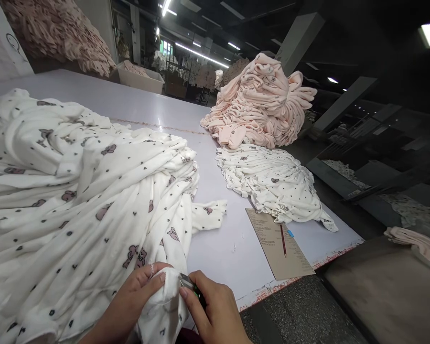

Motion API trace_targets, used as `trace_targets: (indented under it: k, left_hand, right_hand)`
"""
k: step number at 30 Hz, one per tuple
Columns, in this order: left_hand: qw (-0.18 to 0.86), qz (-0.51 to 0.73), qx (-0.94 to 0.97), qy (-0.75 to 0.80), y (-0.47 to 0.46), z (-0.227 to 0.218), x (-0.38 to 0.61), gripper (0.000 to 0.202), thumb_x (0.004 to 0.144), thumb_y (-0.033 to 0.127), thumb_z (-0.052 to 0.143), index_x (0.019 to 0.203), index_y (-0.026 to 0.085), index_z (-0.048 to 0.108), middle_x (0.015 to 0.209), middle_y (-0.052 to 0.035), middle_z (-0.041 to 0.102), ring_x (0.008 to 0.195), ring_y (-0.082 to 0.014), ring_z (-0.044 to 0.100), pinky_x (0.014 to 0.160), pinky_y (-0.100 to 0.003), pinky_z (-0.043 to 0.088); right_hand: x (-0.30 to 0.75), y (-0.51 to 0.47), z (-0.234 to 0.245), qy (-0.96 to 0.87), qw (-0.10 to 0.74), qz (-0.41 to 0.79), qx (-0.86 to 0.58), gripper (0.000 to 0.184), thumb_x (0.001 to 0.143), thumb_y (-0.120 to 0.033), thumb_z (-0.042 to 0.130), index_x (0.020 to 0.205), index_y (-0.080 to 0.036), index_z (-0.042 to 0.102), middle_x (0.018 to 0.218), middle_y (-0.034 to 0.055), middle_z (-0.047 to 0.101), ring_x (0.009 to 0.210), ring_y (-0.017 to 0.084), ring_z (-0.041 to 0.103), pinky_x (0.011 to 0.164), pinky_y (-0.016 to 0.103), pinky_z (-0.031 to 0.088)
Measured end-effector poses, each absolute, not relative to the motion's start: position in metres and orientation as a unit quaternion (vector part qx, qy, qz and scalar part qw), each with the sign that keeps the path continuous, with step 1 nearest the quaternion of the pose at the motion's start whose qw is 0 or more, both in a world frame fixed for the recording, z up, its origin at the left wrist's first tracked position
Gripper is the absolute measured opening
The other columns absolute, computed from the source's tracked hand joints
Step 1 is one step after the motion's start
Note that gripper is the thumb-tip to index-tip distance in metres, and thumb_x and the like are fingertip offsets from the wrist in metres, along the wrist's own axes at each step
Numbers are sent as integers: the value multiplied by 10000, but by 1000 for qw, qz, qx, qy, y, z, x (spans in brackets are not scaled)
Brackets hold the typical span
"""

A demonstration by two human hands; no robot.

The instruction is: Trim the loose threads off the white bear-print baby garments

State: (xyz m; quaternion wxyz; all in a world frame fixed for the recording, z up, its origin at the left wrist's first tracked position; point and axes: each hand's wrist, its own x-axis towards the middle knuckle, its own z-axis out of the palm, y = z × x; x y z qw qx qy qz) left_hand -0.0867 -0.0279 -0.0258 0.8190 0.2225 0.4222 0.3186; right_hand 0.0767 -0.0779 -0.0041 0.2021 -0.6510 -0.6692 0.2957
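Observation:
My left hand (143, 284) pinches the edge of a white printed garment (168, 313) between thumb and fingers, low in the view. A bit of loose white thread lies across its fingers. Closed around a pair of thread snips (188, 282), my right hand (215, 306) is just right of the pinched edge. The metal blades of the snips are at the fabric; whether they touch it I cannot tell. A large heap of white fleece garments (93, 191) with bear prints and dark dots spreads over the left of the table, beside my left hand.
On the table (215, 258), a smaller white pile (272, 179) lies right of centre, with pink garments (261, 100) stacked behind. A brown written-on card (272, 243) bears a dark red pencil (283, 241) near the right edge. A white bin (139, 79) stands beyond the table.

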Motion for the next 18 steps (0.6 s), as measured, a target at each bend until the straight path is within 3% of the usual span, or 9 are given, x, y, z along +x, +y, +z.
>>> trace_targets:
  k: [8, 14, 18]
  left_hand:
    - [818, 318, 226, 423, -27, -20, -84, 410, 514, 449, 844, 762, 158, 696, 603, -7, 695, 538, -133, 593, 544, -215, 485]
    - [794, 288, 305, 439, -28, -31, -92, 431, 572, 519, 774, 784, 156, 681, 590, 6, 640, 560, -139, 532, 552, -221, 431]
    - [704, 252, 498, 440, -29, -50, -94, 394, 737, 561, 561, 752, 189, 690, 580, 23, 542, 615, -163, 496, 622, -242, 396]
  right_hand:
    - [75, -76, -3, -672, 213, 276, -654, 325, 915, -453, 390, 738, -201, 494, 577, -18, 486, 499, 129, 430, 475, 209, 275]
    - [78, -78, -4, -635, 261, 360, -632, 327, 920, -443, 405, 723, -198, 497, 600, -29, 466, 564, 128, 462, 516, 200, 325]
    - [100, -48, -24, -573, 354, 337, -658, 269, 902, -440, 465, 789, -200, 510, 701, -26, 524, 678, 146, 523, 622, 218, 409]
